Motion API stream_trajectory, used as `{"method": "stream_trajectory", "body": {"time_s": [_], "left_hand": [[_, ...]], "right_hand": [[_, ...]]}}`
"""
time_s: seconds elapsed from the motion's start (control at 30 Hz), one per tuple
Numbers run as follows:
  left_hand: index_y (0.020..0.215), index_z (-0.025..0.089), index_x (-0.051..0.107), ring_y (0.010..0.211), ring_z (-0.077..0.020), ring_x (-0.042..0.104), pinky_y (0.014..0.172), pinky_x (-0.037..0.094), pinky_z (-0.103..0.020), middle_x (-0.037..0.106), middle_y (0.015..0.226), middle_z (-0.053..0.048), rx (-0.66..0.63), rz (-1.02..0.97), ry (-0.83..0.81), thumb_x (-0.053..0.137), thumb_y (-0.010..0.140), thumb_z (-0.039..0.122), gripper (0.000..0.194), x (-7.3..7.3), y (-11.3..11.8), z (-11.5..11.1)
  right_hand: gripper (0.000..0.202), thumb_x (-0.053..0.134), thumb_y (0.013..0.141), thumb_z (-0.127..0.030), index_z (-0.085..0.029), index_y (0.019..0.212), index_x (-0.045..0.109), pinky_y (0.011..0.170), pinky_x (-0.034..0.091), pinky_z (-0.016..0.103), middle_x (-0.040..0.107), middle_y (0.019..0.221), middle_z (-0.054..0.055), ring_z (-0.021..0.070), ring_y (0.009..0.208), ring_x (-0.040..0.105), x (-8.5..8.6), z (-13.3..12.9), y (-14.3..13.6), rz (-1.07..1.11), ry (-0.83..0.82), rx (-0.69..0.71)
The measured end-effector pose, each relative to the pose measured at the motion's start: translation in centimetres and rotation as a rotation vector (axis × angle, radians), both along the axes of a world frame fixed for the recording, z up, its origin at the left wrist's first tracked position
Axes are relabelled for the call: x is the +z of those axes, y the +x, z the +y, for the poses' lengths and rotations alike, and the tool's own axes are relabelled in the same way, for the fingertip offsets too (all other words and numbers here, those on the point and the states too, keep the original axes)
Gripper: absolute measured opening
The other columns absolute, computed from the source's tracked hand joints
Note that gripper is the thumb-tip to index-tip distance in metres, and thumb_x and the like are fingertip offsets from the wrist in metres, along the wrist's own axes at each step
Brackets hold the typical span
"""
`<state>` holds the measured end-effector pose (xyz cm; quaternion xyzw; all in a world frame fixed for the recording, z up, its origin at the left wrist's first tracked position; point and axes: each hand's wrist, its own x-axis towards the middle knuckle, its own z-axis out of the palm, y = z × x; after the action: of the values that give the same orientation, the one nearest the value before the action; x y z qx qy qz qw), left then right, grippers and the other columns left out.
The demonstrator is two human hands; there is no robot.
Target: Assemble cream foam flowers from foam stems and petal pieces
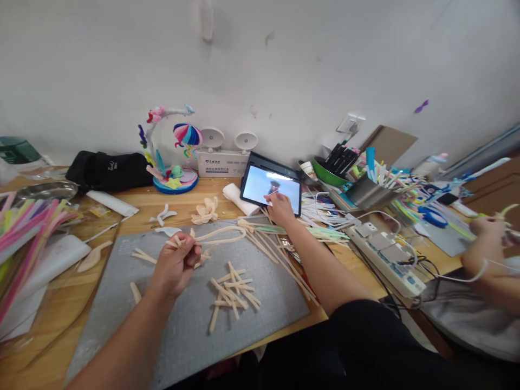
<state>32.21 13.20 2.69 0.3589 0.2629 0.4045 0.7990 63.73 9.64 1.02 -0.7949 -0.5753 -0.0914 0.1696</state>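
Note:
My left hand (179, 262) is closed around a cream pipe cleaner (221, 234) above the grey cutting mat. The pipe cleaner is bent into a long loop that reaches out to the right. My right hand (280, 208) is stretched over to a tablet (262, 187) leaning at the wall, a finger at its lit screen. Its other fingers are partly curled, and I see nothing held in them. Short cream pieces (231, 292) lie in a loose heap on the mat (182, 336). Behind my left hand sits a petal-shaped cream piece (205, 210).
Long cream pipe cleaners (280, 254) lie along the mat's right side. A power strip (385, 260) with cables and a metal holder of craft sticks (371, 189) are at right. Colourful pipe cleaners (32, 233) fill the left. Another person's hands (489, 233) work at far right.

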Motion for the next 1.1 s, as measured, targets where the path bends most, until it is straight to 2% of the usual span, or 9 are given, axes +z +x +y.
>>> {"method": "stream_trajectory", "body": {"time_s": [0.27, 0.37, 0.43, 0.5, 0.57, 0.67, 0.77, 0.87, 1.1], "left_hand": [[0.067, 0.017, 0.045, 0.039, -0.0038, 0.036, 0.040, 0.026, -0.013, 0.055, 0.050, 0.002, 0.022, -0.006, 0.017, 0.064, 0.064, 0.020, 0.020, 0.2, 0.0, 0.0], [0.065, 0.016, 0.045, 0.039, -0.0036, 0.036, 0.039, 0.025, -0.013, 0.055, 0.049, 0.002, 0.019, 0.026, 0.031, 0.064, 0.063, 0.020, 0.019, 0.2, 0.0, -0.1], [0.064, 0.015, 0.046, 0.038, -0.0033, 0.036, 0.038, 0.023, -0.012, 0.055, 0.048, 0.002, 0.023, 0.064, 0.049, 0.064, 0.063, 0.021, 0.019, 0.3, 0.0, -0.2], [0.061, 0.015, 0.047, 0.037, -0.0029, 0.035, 0.037, 0.023, -0.012, 0.055, 0.046, 0.002, 0.043, 0.106, 0.086, 0.064, 0.063, 0.022, 0.019, 0.3, 0.0, -0.2], [0.058, 0.014, 0.047, 0.037, -0.0031, 0.036, 0.037, 0.024, -0.013, 0.053, 0.045, 0.002, 0.063, 0.127, 0.124, 0.064, 0.063, 0.022, 0.020, 0.2, 0.0, -0.3], [0.055, 0.014, 0.047, 0.041, -0.0053, 0.043, 0.040, 0.030, -0.014, 0.052, 0.045, 0.002, 0.072, 0.124, 0.133, 0.066, 0.060, 0.022, 0.021, 0.1, 0.1, -0.3], [0.054, 0.014, 0.048, 0.041, -0.0053, 0.042, 0.042, 0.032, -0.015, 0.050, 0.044, 0.003, 0.100, 0.133, 0.158, 0.066, 0.061, 0.021, 0.020, -0.1, 0.3, -0.5], [0.054, 0.015, 0.048, 0.041, -0.0046, 0.038, 0.043, 0.029, -0.015, 0.046, 0.041, 0.005, 0.150, 0.176, 0.225, 0.064, 0.064, 0.021, 0.019, -0.3, 0.5, -0.6], [0.053, 0.016, 0.046, 0.038, -0.0054, 0.035, 0.039, 0.024, -0.017, 0.043, 0.038, 0.005, 0.265, 0.286, 0.300, 0.063, 0.065, 0.021, 0.021, 0.1, -0.1, -0.2]], "right_hand": [[0.023, 0.042, 0.073, -0.012, -0.016, 0.093, 0.053, 0.085, 0.033, 0.043, 0.063, 0.088, 0.011, 0.0250, 0.093, 0.052, 1.0, -3.2, 2.5, 0.046, 0.030, -0.204], [0.022, 0.040, 0.077, -0.017, -0.015, 0.096, 0.053, 0.081, 0.038, 0.038, 0.062, 0.090, 0.011, 0.0234, 0.091, 0.053, 2.2, -3.4, 0.1, 0.075, 0.072, -0.221], [0.026, 0.036, 0.083, -0.025, -0.017, 0.102, 0.051, 0.084, 0.038, 0.033, 0.059, 0.103, 0.009, 0.0192, 0.098, 0.051, 3.1, -3.1, -4.0, 0.089, 0.133, -0.141], [0.031, 0.036, 0.084, -0.031, -0.018, 0.110, 0.048, 0.092, 0.034, 0.032, 0.053, 0.116, 0.008, 0.0176, 0.108, 0.045, 3.9, -2.7, -9.2, 0.108, 0.287, 0.205], [0.036, 0.041, 0.082, -0.037, -0.022, 0.113, 0.047, 0.098, 0.027, 0.035, 0.052, 0.120, 0.005, 0.0192, 0.114, 0.040, 4.3, -2.4, -14.1, 0.042, 0.298, 0.505], [0.033, 0.042, 0.083, -0.036, -0.021, 0.110, 0.050, 0.097, 0.025, 0.038, 0.059, 0.109, 0.005, 0.0209, 0.105, 0.047, 3.9, -2.2, -18.6, -0.017, 0.252, 0.579], [0.032, 0.035, 0.086, -0.033, -0.017, 0.110, 0.049, 0.079, 0.037, 0.035, 0.064, 0.091, 0.006, 0.0202, 0.084, 0.055, 2.8, -2.1, -19.7, -0.052, 0.161, 0.536], [0.032, 0.032, 0.087, -0.028, -0.016, 0.112, 0.047, 0.061, 0.037, 0.030, 0.065, 0.081, 0.006, 0.0187, 0.071, 0.057, 2.0, -2.3, -19.5, -0.069, 0.072, 0.514], [0.017, 0.040, 0.083, -0.023, -0.019, 0.087, 0.057, 0.057, 0.034, 0.027, 0.064, 0.073, 0.005, 0.0180, 0.071, 0.056, 2.1, -2.3, -18.0, -0.078, -0.006, 0.514]]}}
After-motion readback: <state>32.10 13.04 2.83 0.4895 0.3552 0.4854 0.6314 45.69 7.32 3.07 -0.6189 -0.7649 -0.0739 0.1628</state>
